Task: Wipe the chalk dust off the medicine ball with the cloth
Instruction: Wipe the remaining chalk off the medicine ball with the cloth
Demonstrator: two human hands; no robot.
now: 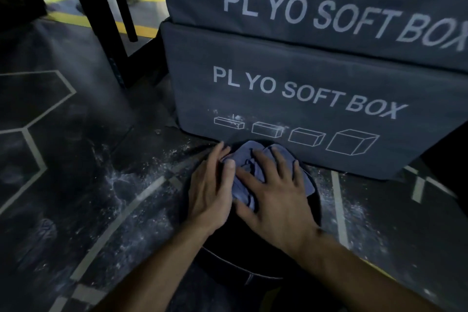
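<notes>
The cloth (pixel 244 186) is a muted grey-blue, crumpled over a black medicine ball (pixel 253 243). Both plyo boxes (pixel 304 78) are dark grey with white lettering and box outlines. The dark floor (pixel 76 159) carries pale hexagon lines, white chalk specks (pixel 131 177) and yellow stripes (pixel 83 20).

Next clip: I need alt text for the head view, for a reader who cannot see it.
Both hands press a crumpled blue-grey cloth onto a round black medicine ball on the floor: the left hand at its edge, the right hand spread flat on top. Behind stand two stacked grey boxes printed PLYO SOFT BOX; white chalk dust speckles the dark floor.
</notes>
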